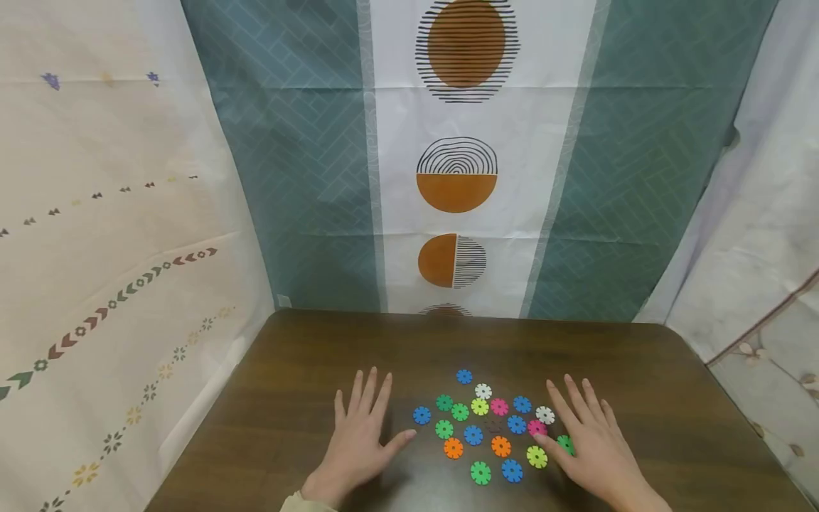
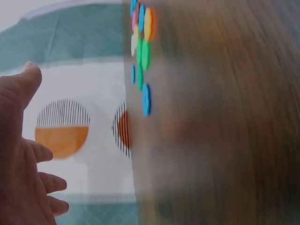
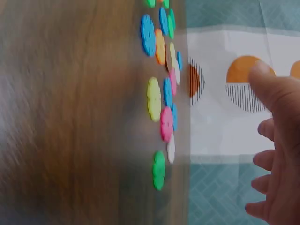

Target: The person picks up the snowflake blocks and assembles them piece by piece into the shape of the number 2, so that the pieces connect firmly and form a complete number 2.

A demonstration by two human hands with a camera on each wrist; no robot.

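Lots of small, flat plastic flower-shaped discs (image 1: 489, 427) in many colours lie in a bunch on the dark brown wooden table (image 1: 672, 398). The left hand (image 1: 360, 441) lies flat beside them, fingers spread, holding nothing. The right hand (image 1: 591, 444) is spread flat too, its thumb touching a pink disc (image 1: 536, 428).

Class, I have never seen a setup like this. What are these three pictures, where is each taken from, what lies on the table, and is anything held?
No machine here: a person's two bare hands. The wide picture comes from a camera on the head; the two blurred ones come from cameras on each wrist, looking sideways across the table. The left hand and right hand lie flat, fingers spread, on a dark wooden table. Between them lie small flower-shaped plastic discs in blue, green, orange, pink, yellow and white. Neither hand holds anything; the right hand lies against the nearest discs. Patterned curtains hang behind.
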